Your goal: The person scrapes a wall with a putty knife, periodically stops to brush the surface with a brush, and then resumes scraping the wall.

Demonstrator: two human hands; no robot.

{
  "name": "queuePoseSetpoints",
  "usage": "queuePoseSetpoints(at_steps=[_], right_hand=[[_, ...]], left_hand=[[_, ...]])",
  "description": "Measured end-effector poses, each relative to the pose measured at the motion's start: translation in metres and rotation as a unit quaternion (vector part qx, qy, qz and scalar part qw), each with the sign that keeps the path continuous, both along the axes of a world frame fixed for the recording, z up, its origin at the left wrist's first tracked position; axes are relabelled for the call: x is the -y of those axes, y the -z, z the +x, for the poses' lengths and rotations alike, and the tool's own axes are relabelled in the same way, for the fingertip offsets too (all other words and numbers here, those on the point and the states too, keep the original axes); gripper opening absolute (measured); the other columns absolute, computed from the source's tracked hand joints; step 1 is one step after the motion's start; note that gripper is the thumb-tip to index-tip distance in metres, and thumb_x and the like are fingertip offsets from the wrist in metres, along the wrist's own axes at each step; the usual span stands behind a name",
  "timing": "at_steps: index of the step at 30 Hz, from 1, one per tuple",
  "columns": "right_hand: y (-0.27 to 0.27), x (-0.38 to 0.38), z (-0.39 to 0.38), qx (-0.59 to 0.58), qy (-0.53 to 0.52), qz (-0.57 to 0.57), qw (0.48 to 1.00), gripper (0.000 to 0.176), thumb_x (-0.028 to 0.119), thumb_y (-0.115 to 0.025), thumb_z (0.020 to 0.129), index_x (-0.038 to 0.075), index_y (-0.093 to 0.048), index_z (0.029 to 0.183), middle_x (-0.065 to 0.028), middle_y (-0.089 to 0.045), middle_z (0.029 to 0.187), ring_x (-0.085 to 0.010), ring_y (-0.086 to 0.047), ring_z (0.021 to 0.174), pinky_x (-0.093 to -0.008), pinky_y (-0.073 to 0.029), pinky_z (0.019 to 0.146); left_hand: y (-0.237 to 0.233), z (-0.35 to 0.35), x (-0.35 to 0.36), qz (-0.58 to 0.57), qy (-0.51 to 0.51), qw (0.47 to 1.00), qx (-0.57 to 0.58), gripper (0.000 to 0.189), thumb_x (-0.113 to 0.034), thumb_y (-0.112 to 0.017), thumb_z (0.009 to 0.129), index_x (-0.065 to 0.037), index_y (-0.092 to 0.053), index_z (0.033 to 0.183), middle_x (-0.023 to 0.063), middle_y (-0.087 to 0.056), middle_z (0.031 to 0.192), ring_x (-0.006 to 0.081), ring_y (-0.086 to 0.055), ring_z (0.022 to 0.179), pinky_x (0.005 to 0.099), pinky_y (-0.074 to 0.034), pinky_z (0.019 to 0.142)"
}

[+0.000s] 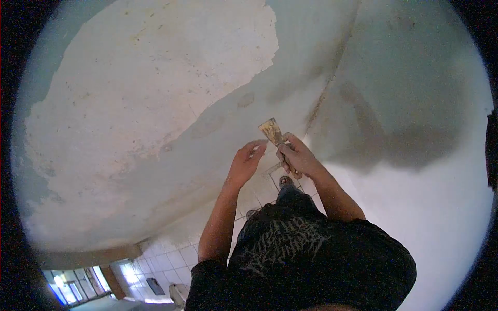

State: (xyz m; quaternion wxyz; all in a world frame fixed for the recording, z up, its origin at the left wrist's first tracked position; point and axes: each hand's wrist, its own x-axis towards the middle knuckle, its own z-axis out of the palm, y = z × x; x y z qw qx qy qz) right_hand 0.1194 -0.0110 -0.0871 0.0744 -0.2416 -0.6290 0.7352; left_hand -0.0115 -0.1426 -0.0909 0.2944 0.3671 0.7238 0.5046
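Note:
My right hand (296, 157) is wrapped round the handle of a putty knife (271, 131), whose stained, yellowish blade points up and to the left. Just left of the blade, my left hand (250, 158) is raised with its fingers curled and the fingertips near the thumb; whether anything small is between them cannot be made out. The two hands are apart. Behind them is a wall (228, 122) with grey-green paint and a large pale, bare patch (140, 78) at the upper left.
A cracked corner line (332, 78) runs down the wall, with shadows to its right. Below are floor tiles (166, 259) and a foot in a sandal (285, 181). A window (78, 286) and a dark object (154, 286) on the tiles show at the lower left.

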Motion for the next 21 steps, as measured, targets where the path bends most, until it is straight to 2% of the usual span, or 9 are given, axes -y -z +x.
queuePoseSetpoints(at_steps=[2,4,8,10,14,16,17,19,21], right_hand=[[-0.001,0.024,-0.02,-0.041,-0.002,0.013,0.999,0.01,0.016,-0.039,0.094,0.01,-0.039,0.102,-0.0019,-0.048,0.063,-0.0097,-0.044,0.042,-0.0233,-0.036,0.034],[-0.01,0.045,-0.032,-0.038,-0.011,0.008,0.999,0.011,0.016,-0.038,0.094,0.009,-0.039,0.102,-0.0019,-0.048,0.062,-0.0095,-0.044,0.041,-0.0229,-0.036,0.035],[-0.033,0.022,-0.034,-0.066,-0.037,-0.002,0.997,0.012,0.02,-0.037,0.096,0.01,-0.04,0.102,-0.0018,-0.047,0.056,-0.0098,-0.042,0.038,-0.0236,-0.038,0.033],[-0.042,0.025,-0.044,-0.09,-0.031,-0.012,0.995,0.014,0.022,-0.037,0.096,0.01,-0.04,0.104,-0.0014,-0.046,0.055,-0.0096,-0.041,0.037,-0.024,-0.037,0.033],[-0.049,0.017,-0.077,-0.102,-0.065,0.017,0.993,0.019,0.024,-0.036,0.097,0.008,-0.041,0.107,-0.0008,-0.044,0.053,-0.0094,-0.039,0.036,-0.025,-0.036,0.034],[-0.045,0.018,-0.086,-0.116,-0.066,-0.006,0.991,0.021,0.025,-0.036,0.097,0.008,-0.041,0.107,-0.0011,-0.045,0.055,-0.0097,-0.04,0.037,-0.0249,-0.036,0.035],[-0.044,0.02,-0.09,-0.124,-0.06,-0.025,0.99,0.022,0.026,-0.036,0.096,0.007,-0.041,0.107,-0.0014,-0.045,0.056,-0.01,-0.041,0.039,-0.0248,-0.036,0.036],[-0.047,0.026,-0.087,-0.144,-0.042,0.025,0.988,0.024,0.027,-0.037,0.096,0.007,-0.041,0.108,-0.0024,-0.046,0.058,-0.0113,-0.044,0.042,-0.0263,-0.038,0.039],[-0.042,0.023,-0.088,-0.154,-0.02,0.075,0.985,0.026,0.028,-0.038,0.096,0.006,-0.042,0.109,-0.0033,-0.048,0.06,-0.0126,-0.046,0.045,-0.0278,-0.041,0.042]], left_hand=[[-0.005,-0.013,0.015,0.012,-0.022,1.0,-0.017,0.032,-0.027,-0.05,0.091,-0.004,-0.058,0.112,0.0095,-0.062,0.102,0.0173,-0.06,0.086,0.0301,-0.047,0.073],[-0.012,-0.022,0.03,0.059,-0.058,0.996,-0.045,0.024,-0.02,-0.058,0.087,-0.004,-0.059,0.104,0.0107,-0.061,0.104,0.0183,-0.059,0.089,0.0301,-0.047,0.075],[-0.037,-0.016,0.0,0.063,-0.084,0.991,-0.088,0.019,-0.015,-0.06,0.085,-0.002,-0.059,0.097,0.0099,-0.06,0.102,0.0175,-0.059,0.087,0.0292,-0.048,0.072],[-0.039,-0.018,-0.001,0.126,-0.076,0.985,-0.086,0.015,-0.013,-0.061,0.084,-0.001,-0.059,0.094,0.0098,-0.059,0.099,0.0168,-0.059,0.085,0.0293,-0.048,0.069],[-0.045,-0.034,0.0,0.143,-0.111,0.978,-0.109,0.02,-0.013,-0.063,0.082,-0.002,-0.057,0.098,0.0103,-0.058,0.1,0.0188,-0.059,0.085,0.0288,-0.047,0.07],[-0.062,-0.021,0.0,0.051,-0.263,0.917,-0.295,0.031,-0.01,-0.063,0.08,-0.002,-0.054,0.109,0.0125,-0.055,0.109,0.0249,-0.055,0.087,0.0327,-0.045,0.073],[-0.059,-0.02,0.0,0.046,-0.265,0.914,-0.302,0.031,-0.01,-0.063,0.08,-0.002,-0.054,0.109,0.0125,-0.055,0.109,0.0249,-0.055,0.087,0.0327,-0.045,0.073],[-0.062,-0.012,0.002,0.164,-0.252,0.808,-0.507,0.046,-0.014,-0.061,0.08,0.0,-0.047,0.122,0.0147,-0.049,0.123,0.0286,-0.049,0.09,0.0381,-0.038,0.079],[-0.07,-0.006,0.002,0.091,-0.219,0.816,-0.527,0.049,-0.017,-0.06,0.08,0.0,-0.046,0.124,0.0145,-0.046,0.128,0.0281,-0.046,0.091,0.0393,-0.035,0.082]])
